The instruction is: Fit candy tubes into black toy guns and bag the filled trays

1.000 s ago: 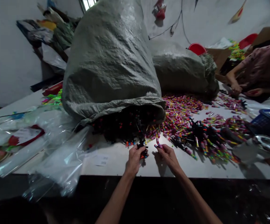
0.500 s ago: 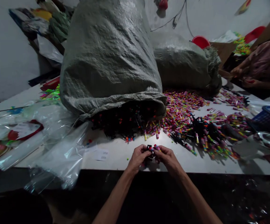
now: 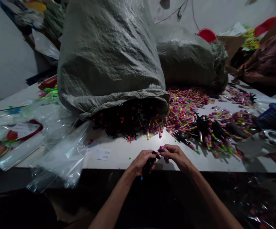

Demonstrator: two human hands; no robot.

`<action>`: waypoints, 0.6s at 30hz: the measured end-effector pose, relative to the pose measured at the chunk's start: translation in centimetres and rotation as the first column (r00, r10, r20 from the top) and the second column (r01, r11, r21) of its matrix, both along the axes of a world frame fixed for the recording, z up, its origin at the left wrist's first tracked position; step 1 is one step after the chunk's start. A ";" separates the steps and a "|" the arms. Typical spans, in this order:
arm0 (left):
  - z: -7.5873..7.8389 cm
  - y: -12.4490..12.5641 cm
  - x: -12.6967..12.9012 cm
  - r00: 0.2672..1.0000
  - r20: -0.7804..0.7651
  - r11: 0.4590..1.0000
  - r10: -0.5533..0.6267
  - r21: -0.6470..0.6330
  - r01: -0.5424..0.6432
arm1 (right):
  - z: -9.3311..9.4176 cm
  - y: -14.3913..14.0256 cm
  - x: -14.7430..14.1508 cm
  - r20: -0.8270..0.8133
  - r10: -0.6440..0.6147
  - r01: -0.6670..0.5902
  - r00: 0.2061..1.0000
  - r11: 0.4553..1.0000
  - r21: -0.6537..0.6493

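Your left hand [image 3: 142,162] grips a small black piece [image 3: 149,163], fingers curled around it at the table's [image 3: 118,159] near edge. Your right hand [image 3: 176,154] pinches a pink capsule [image 3: 162,148] between thumb and fingertips, touching the piece's top. Beyond your fingers lie scattered colourful capsules [image 3: 185,111] and a grey woven sack [image 3: 109,57].

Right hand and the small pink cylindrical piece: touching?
Touching. The head view shows the right hand pinching the small pink cylindrical piece at its fingertips, above the near edge of the white table, beside the left hand.
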State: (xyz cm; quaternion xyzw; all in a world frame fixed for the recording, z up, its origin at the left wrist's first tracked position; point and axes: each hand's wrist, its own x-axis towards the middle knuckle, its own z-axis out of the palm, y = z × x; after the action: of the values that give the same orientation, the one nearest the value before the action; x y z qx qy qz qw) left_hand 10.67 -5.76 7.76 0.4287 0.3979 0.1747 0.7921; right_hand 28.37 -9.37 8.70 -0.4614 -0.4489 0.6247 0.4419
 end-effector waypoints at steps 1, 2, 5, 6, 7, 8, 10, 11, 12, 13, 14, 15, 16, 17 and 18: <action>0.0 0.0 -0.1 1.000 -0.018 0.999 -0.017 0.028 0.017 | 0.1 0.0 0.2 0.005 0.019 -0.019 1.000 1.000 -0.011; 0.1 0.0 -0.1 0.999 -0.029 0.998 -0.038 0.056 0.039 | 0.2 0.0 0.3 0.006 0.033 -0.033 0.999 0.999 -0.021; 0.2 0.0 -0.3 0.991 -0.025 0.987 -0.131 0.086 0.133 | 0.5 -0.1 0.5 0.016 0.056 -0.055 0.998 0.998 -0.035; 0.2 0.0 -0.3 0.987 -0.017 0.984 -0.160 0.073 0.161 | 0.5 -0.1 0.6 0.020 0.057 -0.056 0.998 0.998 -0.038; 0.1 0.0 -0.3 0.984 -0.010 0.982 -0.179 0.056 0.180 | 0.5 -0.2 0.6 0.022 0.057 -0.056 0.998 0.998 -0.042; 0.1 0.0 -0.3 0.983 -0.004 0.982 -0.185 0.041 0.185 | 0.5 -0.2 0.6 0.023 0.055 -0.054 0.998 0.997 -0.046; 0.1 -0.1 -0.2 0.982 0.009 0.982 -0.188 0.019 0.188 | 0.3 -0.2 0.7 0.026 0.063 -0.062 0.998 0.997 -0.055; 0.0 -0.2 -0.2 0.981 0.011 0.981 -0.195 0.016 0.195 | 0.2 -0.2 0.7 0.032 0.073 -0.071 0.997 0.996 -0.057; 0.0 -0.2 -0.1 0.978 0.011 0.978 -0.206 0.015 0.206 | 0.1 -0.2 0.8 0.040 0.085 -0.083 0.996 0.995 -0.058; 0.0 -0.2 -0.1 0.976 0.008 0.976 -0.218 0.017 0.218 | 0.0 -0.1 0.9 0.046 0.096 -0.093 0.994 0.994 -0.059; 0.0 -0.3 0.0 0.973 0.004 0.973 -0.231 0.016 0.231 | -0.1 -0.1 0.9 0.049 0.102 -0.099 0.994 0.993 -0.062; 0.0 -0.3 0.0 0.970 0.000 0.970 -0.243 0.012 0.243 | -0.2 -0.1 1.0 0.050 0.104 -0.100 0.993 0.993 -0.069; 0.0 -0.4 0.1 0.967 0.000 0.967 -0.256 0.007 0.256 | -0.2 0.0 1.1 0.047 0.105 -0.101 0.993 0.992 -0.081; 0.0 -0.4 0.1 0.963 0.002 0.963 -0.269 0.000 0.269 | -0.2 0.0 1.1 0.042 0.109 -0.104 0.993 0.990 -0.099; 0.0 -0.4 0.1 0.959 0.008 0.959 -0.285 -0.009 0.285 | -0.2 0.0 1.2 0.035 0.116 -0.111 0.993 0.987 -0.120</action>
State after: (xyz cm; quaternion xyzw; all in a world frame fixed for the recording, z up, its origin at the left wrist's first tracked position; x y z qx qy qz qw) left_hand 10.79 -6.17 7.72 0.4770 0.3304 0.0584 0.8124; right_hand 29.52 -9.32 8.45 -0.4732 -0.4458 0.6646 0.3682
